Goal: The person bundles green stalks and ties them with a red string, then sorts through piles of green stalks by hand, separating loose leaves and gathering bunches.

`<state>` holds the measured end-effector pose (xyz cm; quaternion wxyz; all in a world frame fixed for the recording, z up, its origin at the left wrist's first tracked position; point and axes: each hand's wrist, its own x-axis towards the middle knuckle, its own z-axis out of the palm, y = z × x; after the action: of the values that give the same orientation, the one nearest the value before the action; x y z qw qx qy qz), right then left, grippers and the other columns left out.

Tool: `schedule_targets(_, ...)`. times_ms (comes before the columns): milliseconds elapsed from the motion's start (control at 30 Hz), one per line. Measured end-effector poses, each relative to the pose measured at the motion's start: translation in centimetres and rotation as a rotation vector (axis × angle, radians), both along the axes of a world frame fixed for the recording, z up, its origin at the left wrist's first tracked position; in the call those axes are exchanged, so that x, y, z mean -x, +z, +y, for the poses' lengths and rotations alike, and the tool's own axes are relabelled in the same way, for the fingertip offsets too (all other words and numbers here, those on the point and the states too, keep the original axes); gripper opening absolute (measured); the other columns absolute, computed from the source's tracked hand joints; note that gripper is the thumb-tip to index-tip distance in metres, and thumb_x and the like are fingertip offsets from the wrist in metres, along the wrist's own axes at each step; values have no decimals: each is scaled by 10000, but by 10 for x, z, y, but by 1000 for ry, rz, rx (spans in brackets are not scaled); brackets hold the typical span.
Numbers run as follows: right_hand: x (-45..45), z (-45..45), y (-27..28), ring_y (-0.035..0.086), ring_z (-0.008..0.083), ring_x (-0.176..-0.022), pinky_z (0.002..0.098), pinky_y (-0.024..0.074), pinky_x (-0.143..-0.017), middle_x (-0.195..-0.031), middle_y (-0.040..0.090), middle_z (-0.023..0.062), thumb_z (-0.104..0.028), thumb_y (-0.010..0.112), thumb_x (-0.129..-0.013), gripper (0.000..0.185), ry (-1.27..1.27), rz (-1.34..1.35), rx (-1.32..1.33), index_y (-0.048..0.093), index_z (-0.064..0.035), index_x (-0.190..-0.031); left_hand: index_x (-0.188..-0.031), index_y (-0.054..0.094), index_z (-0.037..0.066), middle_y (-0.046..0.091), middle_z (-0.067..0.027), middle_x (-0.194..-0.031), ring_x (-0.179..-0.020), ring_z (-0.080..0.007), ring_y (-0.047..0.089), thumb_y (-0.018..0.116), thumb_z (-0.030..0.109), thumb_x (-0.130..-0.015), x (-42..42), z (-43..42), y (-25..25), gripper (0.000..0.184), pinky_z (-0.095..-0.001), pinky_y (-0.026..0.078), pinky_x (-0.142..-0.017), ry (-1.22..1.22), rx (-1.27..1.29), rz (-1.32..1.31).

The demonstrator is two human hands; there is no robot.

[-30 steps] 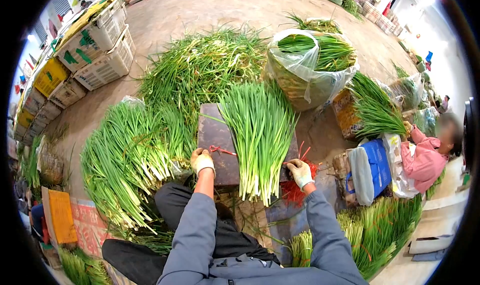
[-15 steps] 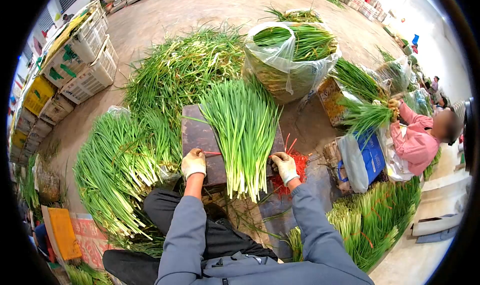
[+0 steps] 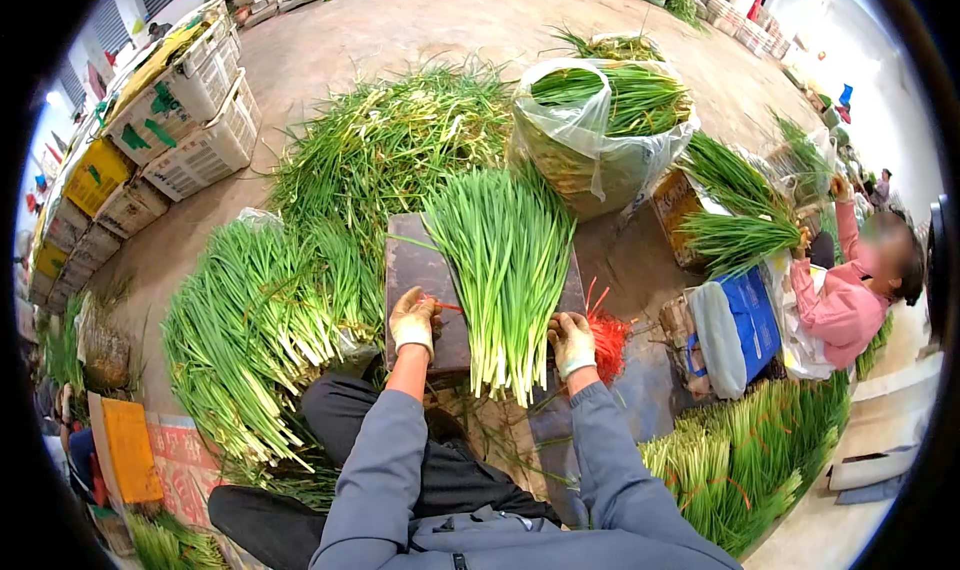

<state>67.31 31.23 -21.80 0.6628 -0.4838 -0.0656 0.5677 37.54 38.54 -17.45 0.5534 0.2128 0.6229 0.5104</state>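
Note:
A loose bunch of long green stalks with pale ends (image 3: 505,280) lies on a dark board (image 3: 415,260) in front of me. My left hand (image 3: 414,320), in a pale glove, is closed on a red tie (image 3: 447,306) just left of the bunch. The tie runs toward the stalks and its middle is hidden beneath them. At the bunch's right edge, my gloved right hand (image 3: 572,342) has its fingers closed against the lower stalks; what it holds is too small to make out. Red strands (image 3: 608,342) lie beside that hand.
Heaps of green stalks lie left (image 3: 250,320) and behind the board (image 3: 400,140). A full plastic bag (image 3: 600,150) stands beyond it. At right are a blue bag (image 3: 745,325), tied bundles (image 3: 750,460) and a person in pink (image 3: 840,305). Crates (image 3: 200,150) stand far left.
My right hand has moved inward against the bunch's edge, and my left hand has turned while keeping the red tie. The person in pink has spread their hands apart.

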Motion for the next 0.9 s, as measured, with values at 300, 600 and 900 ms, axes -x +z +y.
schedule_targets(300, -14, -6, -4, 656, 199, -743, 289, 558, -633, -913, 673, 91, -12, 659, -919, 153, -184, 48, -35, 593, -56, -1050, -1544, 234, -12, 709, -154, -946, -711, -185, 664, 706, -47, -839, -11, -9, -2, 850, -299, 536, -616, -51, -36, 83)
schedule_targets(600, 11, -12, 54, 658, 129, -709, 267, 555, -647, -866, 694, 47, -13, 702, -896, 112, 107, -737, -219, 663, -43, -997, -1504, 366, 37, 722, -150, -962, -819, -170, 689, 713, -60, -798, -36, -21, 3, 792, -291, 558, -748, -220, -195, 463)
schedule_targets(900, 105, 47, 112, 678, 307, -781, 363, 533, -702, -849, 679, 155, -91, 707, -855, 110, 680, -1406, -557, 690, -23, -940, -1473, 405, 115, 725, -122, -819, -778, -324, 700, 684, 90, -844, -24, -19, 26, 688, -438, 539, -748, -319, -257, 907)
